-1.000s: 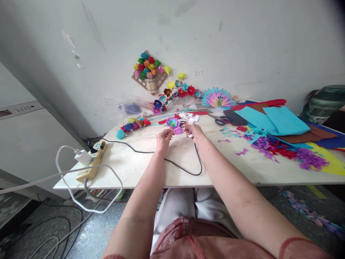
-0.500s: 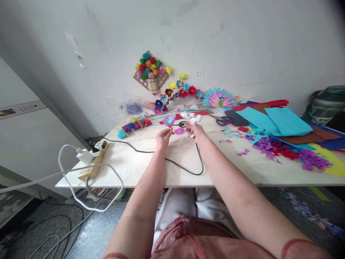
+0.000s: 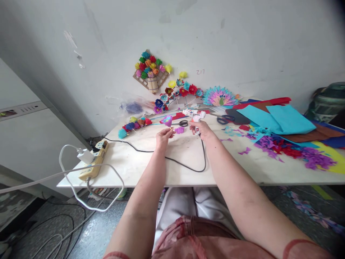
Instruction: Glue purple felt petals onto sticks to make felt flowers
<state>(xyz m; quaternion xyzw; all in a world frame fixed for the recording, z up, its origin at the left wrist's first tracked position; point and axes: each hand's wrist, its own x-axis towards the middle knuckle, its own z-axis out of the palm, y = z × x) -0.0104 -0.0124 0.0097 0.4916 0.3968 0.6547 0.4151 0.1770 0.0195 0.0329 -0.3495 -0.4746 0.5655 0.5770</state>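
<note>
Between the closed fingers of my left hand point(image 3: 163, 138) is the stem of a purple paper flower point(image 3: 167, 121) with a bluish centre, its head held up above the table. My right hand point(image 3: 201, 130) is wrapped round a white hot glue gun point(image 3: 198, 116), whose front end points left, toward the far side of the flower. A black cord point(image 3: 204, 158) runs down from the gun and loops left over the table. A small purple paper piece point(image 3: 180, 130) lies between my hands. Just behind it rest black-handled scissors point(image 3: 183, 123).
A yellow power strip point(image 3: 94, 160) with a white plug stands at the left edge. Finished flowers point(image 3: 130, 126) lie back left. More paper flowers and a fan-shaped peacock point(image 3: 219, 96) line the wall. Coloured sheets point(image 3: 291, 118), purple scraps point(image 3: 315, 157) and other scissors point(image 3: 225, 119) fill the right.
My right hand has drawn the glue gun a little to the right, away from the flower. The flower in my left hand has tipped slightly, its head a bit further left.
</note>
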